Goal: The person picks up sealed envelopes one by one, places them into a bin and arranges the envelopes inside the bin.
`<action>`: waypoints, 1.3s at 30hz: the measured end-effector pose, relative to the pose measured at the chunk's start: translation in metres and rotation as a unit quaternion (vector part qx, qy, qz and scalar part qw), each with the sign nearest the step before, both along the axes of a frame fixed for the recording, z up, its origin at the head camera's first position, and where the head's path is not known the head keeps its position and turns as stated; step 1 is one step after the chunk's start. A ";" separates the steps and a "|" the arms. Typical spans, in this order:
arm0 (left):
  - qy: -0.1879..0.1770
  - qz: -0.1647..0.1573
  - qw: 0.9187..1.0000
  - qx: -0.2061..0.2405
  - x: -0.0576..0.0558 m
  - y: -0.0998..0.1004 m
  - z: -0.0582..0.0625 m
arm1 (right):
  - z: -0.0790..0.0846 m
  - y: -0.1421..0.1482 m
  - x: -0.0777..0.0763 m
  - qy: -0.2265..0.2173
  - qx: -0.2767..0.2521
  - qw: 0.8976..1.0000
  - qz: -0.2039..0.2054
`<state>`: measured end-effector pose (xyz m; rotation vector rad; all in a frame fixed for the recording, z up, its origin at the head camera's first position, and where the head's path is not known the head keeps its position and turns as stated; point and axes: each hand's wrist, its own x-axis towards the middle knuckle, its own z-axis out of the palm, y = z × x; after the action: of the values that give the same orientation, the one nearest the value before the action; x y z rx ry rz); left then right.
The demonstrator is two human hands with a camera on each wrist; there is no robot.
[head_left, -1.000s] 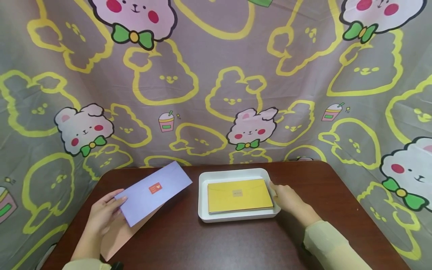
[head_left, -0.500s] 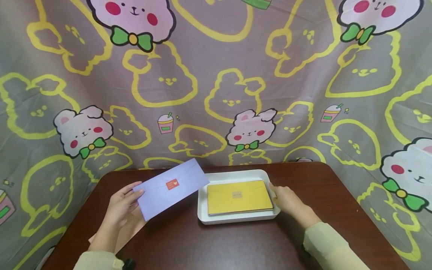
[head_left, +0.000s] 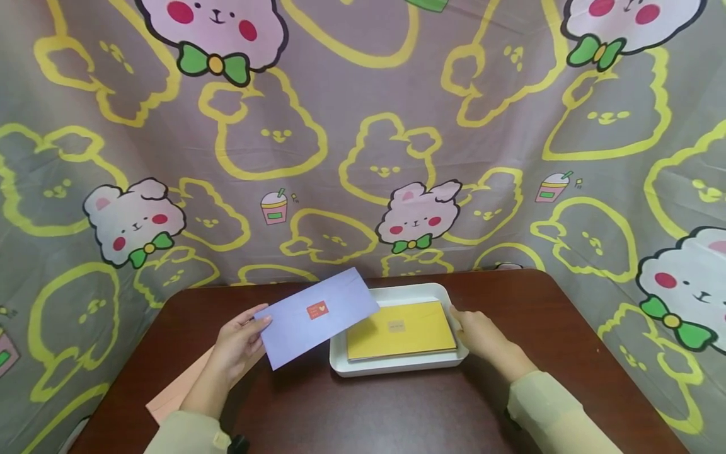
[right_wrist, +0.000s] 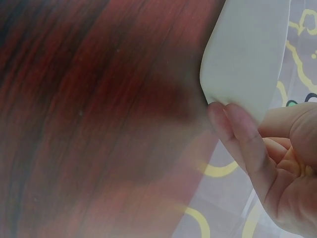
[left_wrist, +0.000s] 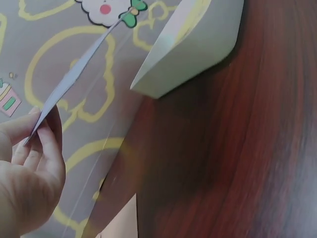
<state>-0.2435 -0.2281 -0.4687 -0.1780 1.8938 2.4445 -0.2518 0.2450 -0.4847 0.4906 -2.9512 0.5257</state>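
My left hand [head_left: 235, 340] pinches a lavender envelope [head_left: 300, 337] with a red heart sticker near its left short edge, thumb on top and fingers beneath. The envelope is tilted in the air, and its right end overlaps the left part of a white tray [head_left: 397, 368]. In the left wrist view the lavender envelope [left_wrist: 74, 74] appears almost edge-on. A yellow envelope [head_left: 368, 343] with a tan sticker lies in the tray, with other edges showing under it. At the tray's right end, my right hand [head_left: 482, 334] grips the wall, fingertips [right_wrist: 242, 121] against its outside.
A peach envelope [head_left: 178, 388] lies on the dark wood table [head_left: 351, 416] at the left, partly covered by the left forearm. Behind the table hangs a grey curtain [head_left: 317, 75] with cartoon bears, coming down at the table's far edge and along both sides.
My left hand has carried the lavender envelope rightward until it overlaps the tray. More of the peach envelope's left end now shows on the table. The right hand stays at the tray's right end.
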 end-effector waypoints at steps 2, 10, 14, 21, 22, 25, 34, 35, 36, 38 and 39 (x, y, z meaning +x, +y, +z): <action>-0.004 -0.013 1.000 0.014 -0.001 0.006 -0.001 | 0.001 0.000 0.000 0.003 -0.002 1.000 0.000; -0.026 -0.029 0.999 -0.017 -0.004 0.024 -0.004 | -0.003 -0.001 0.002 -0.023 -0.010 1.000 -0.006; -0.030 -0.043 0.998 -0.022 -0.008 0.032 -0.006 | -0.003 -0.002 0.003 -0.015 -0.004 1.000 -0.005; -0.026 -0.053 0.998 -0.027 -0.013 0.043 -0.011 | -0.003 -0.004 0.001 -0.014 -0.002 1.000 -0.008; -0.027 -0.054 0.998 -0.028 -0.014 0.044 -0.012 | -0.004 -0.005 0.001 -0.017 -0.001 1.000 -0.008; -0.028 -0.059 0.997 -0.029 -0.016 0.050 -0.014 | -0.006 -0.006 0.001 -0.024 0.001 1.000 -0.013; -0.007 -0.080 0.996 -0.026 -0.031 0.078 -0.012 | -0.005 -0.005 0.002 -0.006 0.004 1.000 -0.015; -0.005 -0.078 0.997 -0.024 -0.033 0.081 -0.012 | -0.004 -0.005 0.002 -0.001 0.004 1.000 -0.014; -0.003 -0.078 0.997 -0.024 -0.035 0.084 -0.012 | -0.004 -0.004 0.002 0.002 0.005 1.000 -0.012; -0.002 -0.073 0.997 -0.028 -0.039 0.089 -0.012 | -0.002 -0.003 0.002 0.008 0.003 1.000 -0.010; -0.003 -0.069 0.997 -0.030 -0.041 0.091 -0.013 | -0.002 -0.003 0.003 0.010 0.003 1.000 -0.011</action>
<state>-0.2849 -0.1368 -0.4817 -0.0553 1.9106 2.2976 -0.2491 0.2423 -0.4867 0.4612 -2.9360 0.5065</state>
